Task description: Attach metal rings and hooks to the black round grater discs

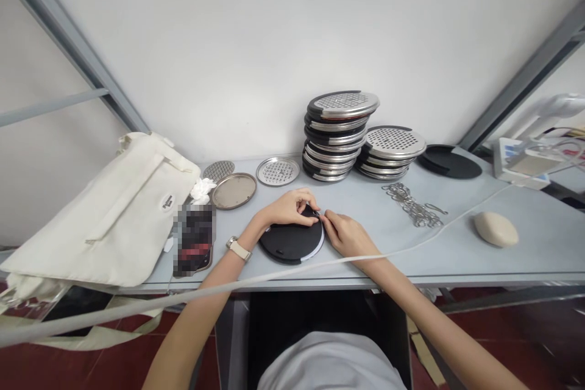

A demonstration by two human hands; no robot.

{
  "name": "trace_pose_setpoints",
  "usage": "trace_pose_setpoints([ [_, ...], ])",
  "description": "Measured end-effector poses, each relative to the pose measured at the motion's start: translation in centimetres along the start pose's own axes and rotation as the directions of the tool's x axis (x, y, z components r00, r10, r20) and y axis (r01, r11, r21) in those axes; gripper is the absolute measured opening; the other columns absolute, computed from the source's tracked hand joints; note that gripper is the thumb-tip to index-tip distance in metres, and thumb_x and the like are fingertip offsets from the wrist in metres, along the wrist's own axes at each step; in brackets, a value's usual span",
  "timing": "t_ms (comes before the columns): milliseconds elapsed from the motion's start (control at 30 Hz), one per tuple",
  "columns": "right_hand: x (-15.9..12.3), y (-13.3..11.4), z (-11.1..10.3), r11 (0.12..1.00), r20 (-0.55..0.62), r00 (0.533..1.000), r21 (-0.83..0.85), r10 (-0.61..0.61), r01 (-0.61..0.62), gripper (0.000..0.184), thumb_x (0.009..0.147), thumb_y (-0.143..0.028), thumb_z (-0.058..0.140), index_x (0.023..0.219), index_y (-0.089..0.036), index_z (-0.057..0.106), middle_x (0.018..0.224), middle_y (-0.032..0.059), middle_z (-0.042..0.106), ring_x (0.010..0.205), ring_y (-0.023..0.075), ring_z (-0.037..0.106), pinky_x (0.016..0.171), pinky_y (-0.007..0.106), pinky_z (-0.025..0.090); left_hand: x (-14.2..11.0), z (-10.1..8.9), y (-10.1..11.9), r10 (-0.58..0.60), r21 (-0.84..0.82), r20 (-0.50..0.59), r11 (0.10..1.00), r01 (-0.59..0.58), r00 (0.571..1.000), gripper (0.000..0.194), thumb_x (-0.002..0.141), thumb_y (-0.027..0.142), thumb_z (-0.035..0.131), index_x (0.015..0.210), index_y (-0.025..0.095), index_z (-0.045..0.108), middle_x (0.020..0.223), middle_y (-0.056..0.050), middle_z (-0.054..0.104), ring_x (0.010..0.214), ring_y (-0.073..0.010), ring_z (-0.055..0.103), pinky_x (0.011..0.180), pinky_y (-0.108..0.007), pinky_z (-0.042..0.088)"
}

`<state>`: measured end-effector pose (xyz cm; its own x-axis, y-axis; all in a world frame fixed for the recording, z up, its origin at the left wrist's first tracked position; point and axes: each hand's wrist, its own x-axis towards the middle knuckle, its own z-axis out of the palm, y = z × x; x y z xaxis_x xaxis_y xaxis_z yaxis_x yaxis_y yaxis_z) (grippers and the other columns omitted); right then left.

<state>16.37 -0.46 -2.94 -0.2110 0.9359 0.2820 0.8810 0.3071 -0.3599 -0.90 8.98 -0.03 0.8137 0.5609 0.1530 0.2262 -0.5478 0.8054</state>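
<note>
A black round base (292, 241) with a pale strip along its right rim lies on the table in front of me. My left hand (295, 207) curls over its far right edge, thumb and fingers closed around a small dark part that they mostly hide. Right against them, my right hand (345, 233) pinches at the same spot on the rim. What sits between its fingertips is too small to make out. To the right lies a pile of bent metal wire hooks (414, 204).
Behind my hands rise a tall stack of round metal graters with black holders (336, 140) and a shorter stack (393, 152). Loose metal discs (278, 172), a white bag (109, 213) and a phone (194, 241) are leftward. A white cable (274, 277) crosses before me.
</note>
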Motion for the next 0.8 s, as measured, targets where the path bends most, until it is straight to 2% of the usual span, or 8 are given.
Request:
trace_pose_setpoints([
  [267,-0.09,-0.01,-0.03,1.0,-0.021,1.0,0.015,-0.002,0.003,0.032,0.095,-0.032,0.029,0.075,-0.02,0.05,0.064,0.0035,0.062,0.054,0.0146,0.056,0.053,0.024,0.03,-0.01,0.06,0.19,-0.018,-0.001,0.005,1.0,0.018,1.0,0.024,0.066,0.028,0.07,0.084,0.013,0.063,0.075,0.002,0.046,0.055,-0.0047,0.043,0.052,-0.019,0.035],
  [800,-0.2,-0.1,-0.17,0.999,-0.061,0.998,0.053,0.006,-0.003,0.032,0.094,-0.031,0.03,0.071,-0.02,0.049,0.06,0.0031,0.06,0.051,0.0139,0.053,0.052,0.023,0.03,-0.03,0.1,0.25,0.021,-0.058,0.016,0.998,-0.02,1.0,0.023,0.066,0.028,0.071,0.082,0.013,0.063,0.077,0.002,0.047,0.054,-0.0043,0.044,0.052,-0.02,0.035],
])
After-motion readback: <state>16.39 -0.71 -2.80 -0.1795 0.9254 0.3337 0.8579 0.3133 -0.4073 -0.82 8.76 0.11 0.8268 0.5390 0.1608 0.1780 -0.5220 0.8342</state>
